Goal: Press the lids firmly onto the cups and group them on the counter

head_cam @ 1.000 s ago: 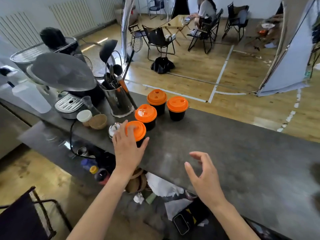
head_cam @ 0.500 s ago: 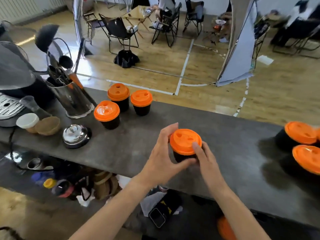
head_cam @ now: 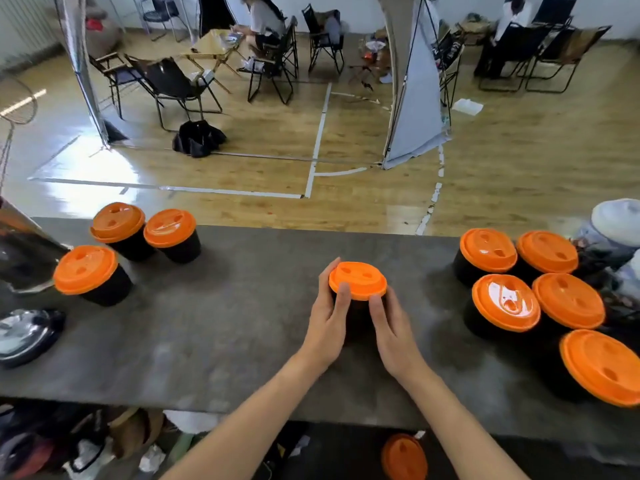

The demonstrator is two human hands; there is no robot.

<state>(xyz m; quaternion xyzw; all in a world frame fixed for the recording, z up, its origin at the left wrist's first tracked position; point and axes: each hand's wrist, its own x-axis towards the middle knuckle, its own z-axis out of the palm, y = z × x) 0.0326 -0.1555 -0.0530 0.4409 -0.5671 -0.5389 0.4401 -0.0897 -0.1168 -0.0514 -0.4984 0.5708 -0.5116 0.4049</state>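
Stretching across the lower view, the grey counter [head_cam: 214,323] is carrying two sets of black cups with orange lids. The right-hand cluster [head_cam: 505,303] is the larger, five cups standing close together, some touching. The left trio [head_cam: 117,218] is sitting near the far edge, beside a shiny metal container [head_cam: 20,258].

Between the two sets, well apart from both, the middle cup [head_cam: 358,318] is standing upright on the counter, and the person is working on it with both hands. The left hand [head_cam: 325,327] is wrapping the cup's left side and the right hand [head_cam: 393,330] its right side, fingers curled round the dark wall, so both are gripping the cup. Its orange lid [head_cam: 357,279] is sitting level on top. The left thumb [head_cam: 343,294] and the right thumb [head_cam: 376,303] are lying against the lid's near rim.

Judging from this, the pressing step is in hand on this one cup, or the cup is being moved between sets; I cannot tell whether the lid is fully snapped down. The next move is probably calling for firm downward pressure around the whole rim while the fingers are bracing the wall, without crushing it. After that, a slide toward the right-hand cluster, stopping just beside it so no neighbour is getting knocked.

A loose orange lid [head_cam: 403,457] is showing below the counter's near edge.
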